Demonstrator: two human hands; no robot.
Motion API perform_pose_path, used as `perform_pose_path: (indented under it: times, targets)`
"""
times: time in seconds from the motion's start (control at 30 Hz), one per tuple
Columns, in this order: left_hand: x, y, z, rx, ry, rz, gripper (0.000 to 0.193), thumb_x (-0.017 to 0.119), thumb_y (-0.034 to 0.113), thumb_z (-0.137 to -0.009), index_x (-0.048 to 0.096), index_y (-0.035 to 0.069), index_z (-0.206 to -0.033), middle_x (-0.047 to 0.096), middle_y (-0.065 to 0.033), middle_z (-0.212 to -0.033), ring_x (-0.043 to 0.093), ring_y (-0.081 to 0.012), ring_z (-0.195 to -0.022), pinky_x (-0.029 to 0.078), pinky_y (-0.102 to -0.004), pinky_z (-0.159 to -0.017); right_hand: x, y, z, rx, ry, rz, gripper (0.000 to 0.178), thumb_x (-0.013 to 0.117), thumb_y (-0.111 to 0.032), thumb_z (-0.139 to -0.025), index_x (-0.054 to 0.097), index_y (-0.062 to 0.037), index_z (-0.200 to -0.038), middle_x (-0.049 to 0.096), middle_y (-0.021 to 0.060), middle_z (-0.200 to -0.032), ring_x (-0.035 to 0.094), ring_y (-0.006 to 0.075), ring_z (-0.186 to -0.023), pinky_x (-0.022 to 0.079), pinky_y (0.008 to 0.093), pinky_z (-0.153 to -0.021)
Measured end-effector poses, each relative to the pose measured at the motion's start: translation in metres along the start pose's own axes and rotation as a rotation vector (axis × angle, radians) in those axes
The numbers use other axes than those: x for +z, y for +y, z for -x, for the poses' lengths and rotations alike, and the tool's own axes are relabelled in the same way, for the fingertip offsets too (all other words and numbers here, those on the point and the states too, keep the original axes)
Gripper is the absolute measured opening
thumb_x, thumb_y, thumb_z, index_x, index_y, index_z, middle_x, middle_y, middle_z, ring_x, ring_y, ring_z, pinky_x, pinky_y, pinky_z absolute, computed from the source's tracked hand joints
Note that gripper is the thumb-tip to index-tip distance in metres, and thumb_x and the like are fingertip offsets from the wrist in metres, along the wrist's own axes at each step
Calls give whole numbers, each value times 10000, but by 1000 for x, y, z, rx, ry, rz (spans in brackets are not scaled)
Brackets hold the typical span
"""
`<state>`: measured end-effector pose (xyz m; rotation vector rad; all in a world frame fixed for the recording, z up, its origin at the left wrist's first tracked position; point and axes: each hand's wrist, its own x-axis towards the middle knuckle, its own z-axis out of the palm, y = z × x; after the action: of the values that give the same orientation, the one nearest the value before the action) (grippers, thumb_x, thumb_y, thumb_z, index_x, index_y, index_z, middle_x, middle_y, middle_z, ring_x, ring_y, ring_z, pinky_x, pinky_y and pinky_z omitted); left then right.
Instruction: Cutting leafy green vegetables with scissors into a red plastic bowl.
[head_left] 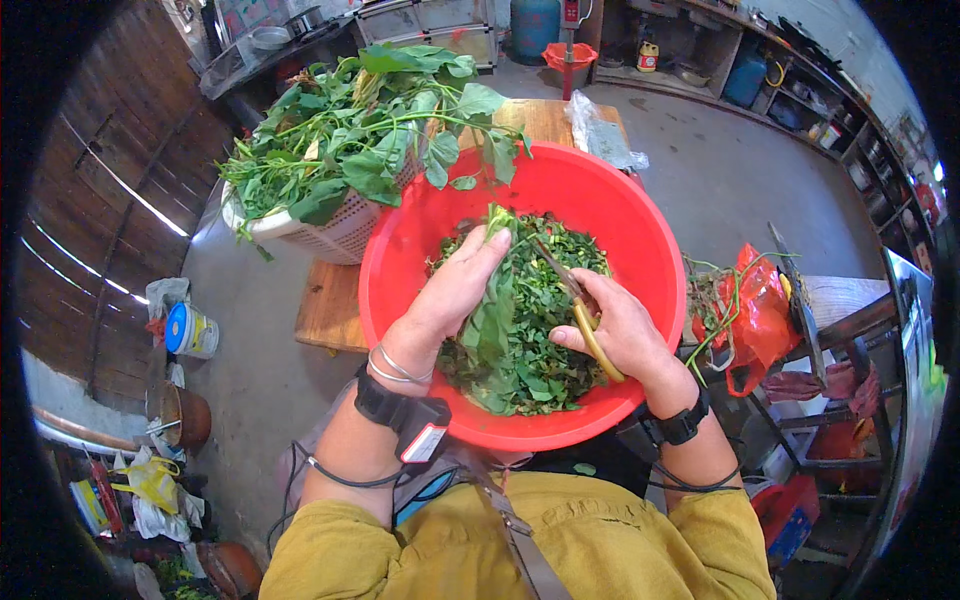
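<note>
My left hand [462, 275] is closed around a bunch of leafy green stems [492, 310], held over a big red basin [632, 225]. The cut ends of the bunch stick up past my thumb and fingers. In my right hand [625, 325] is a pair of scissors [592, 335] with yellow handles. Its dark blades point up and left, close to the bunch; whether they touch it I cannot tell. Chopped greens [545, 365] cover the bottom of the basin beneath both hands.
A pale plastic basket [335, 230] heaped with long leafy vines [370, 140] stands at the far left of the basin. Under the basin is a wooden table [328, 310]. A red plastic bag [760, 320] lies at right, and a white bucket [200, 333] stands on the floor at left.
</note>
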<state>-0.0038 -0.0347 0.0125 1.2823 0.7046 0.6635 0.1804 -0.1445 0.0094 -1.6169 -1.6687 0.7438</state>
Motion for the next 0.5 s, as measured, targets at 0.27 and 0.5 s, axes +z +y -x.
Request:
perform_pose_path:
  times: [0.27, 0.5]
  targets:
    - [3, 0, 5, 5, -225, -154, 433, 440, 237, -957, 395, -15, -1306, 494, -80, -1243, 442, -143, -1141, 341, -278, -988, 5, 10, 1, -180, 68, 69, 657, 757, -385, -662, 510, -35, -1160, 566, 190, -983, 558, 334, -904, 449, 406, -788]
    - [5, 6, 8, -8, -213, -246, 407, 444, 215, -958, 409, -17, -1290, 513, -73, -1216, 454, -135, -1121, 361, -279, -969, 2, -1, 4, -69, 41, 82, 647, 752, -451, -653, 548, -56, -1123, 595, 175, -938, 587, 323, -857, 472, 402, -736]
